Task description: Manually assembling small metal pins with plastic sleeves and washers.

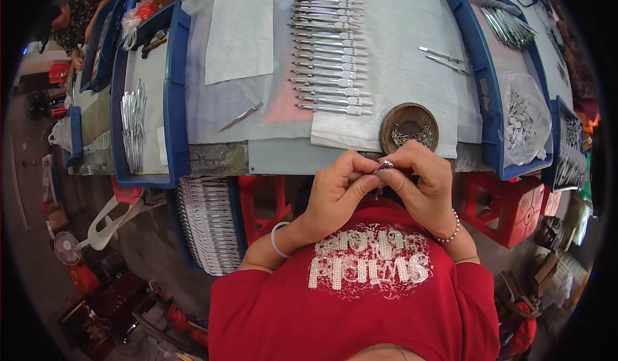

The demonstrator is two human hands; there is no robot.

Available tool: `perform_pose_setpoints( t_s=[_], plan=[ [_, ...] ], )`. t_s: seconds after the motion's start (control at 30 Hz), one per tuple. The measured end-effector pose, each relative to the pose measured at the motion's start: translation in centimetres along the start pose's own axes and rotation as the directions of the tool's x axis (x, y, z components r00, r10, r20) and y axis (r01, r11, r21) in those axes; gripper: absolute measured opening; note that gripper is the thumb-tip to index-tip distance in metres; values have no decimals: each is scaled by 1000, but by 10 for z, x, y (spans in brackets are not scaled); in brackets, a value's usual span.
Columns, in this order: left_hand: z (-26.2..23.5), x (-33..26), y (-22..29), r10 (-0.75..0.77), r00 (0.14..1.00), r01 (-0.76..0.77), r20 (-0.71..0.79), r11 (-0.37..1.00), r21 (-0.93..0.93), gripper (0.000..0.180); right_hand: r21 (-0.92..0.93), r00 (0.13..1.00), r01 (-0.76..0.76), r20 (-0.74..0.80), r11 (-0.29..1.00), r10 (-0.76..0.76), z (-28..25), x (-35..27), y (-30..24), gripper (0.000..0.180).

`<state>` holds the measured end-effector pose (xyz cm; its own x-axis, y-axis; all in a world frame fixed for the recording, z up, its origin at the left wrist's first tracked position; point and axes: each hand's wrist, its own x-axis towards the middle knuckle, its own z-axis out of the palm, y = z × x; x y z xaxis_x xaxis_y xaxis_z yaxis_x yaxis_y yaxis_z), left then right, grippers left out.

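Worktable (219, 159), one: long, paper-covered top; front edge scuffed and dark at left, with a smooth pale grey panel beside it. Floor (145, 251): dark grey, cluttered along both sides. Red plastic stool (518, 213), one, below the table at right; openwork sides. Second red stool (281, 197), below the table near the middle, partly hidden. Fan (66, 248), one: pale, round guard, at lower left. Dark fan (37, 105), one, at far left. Cardboard carton (547, 273), one, at lower right. Lighting: bright over the tabletop, dim toward the floor; small bluish-white glow (42, 46) at upper left.
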<state>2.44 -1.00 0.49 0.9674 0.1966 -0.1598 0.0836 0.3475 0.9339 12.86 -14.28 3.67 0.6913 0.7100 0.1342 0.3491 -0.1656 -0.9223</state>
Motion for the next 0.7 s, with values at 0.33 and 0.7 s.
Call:
perform_pose_setpoints(
  t_s=[0.33, 0.7],
  plan=[
    [2, 0, 6, -3, 999, 6, 50, 998, -68, 10, 33, 996, 8, -89, 999, -5, 4, -7, -6, 11],
    [-3, 5, 20, -241, 956, 246, 164, 969, -5, 9, 298, 896, -444, 141, 845, 421, -3, -2, -8, 13]
  ],
)
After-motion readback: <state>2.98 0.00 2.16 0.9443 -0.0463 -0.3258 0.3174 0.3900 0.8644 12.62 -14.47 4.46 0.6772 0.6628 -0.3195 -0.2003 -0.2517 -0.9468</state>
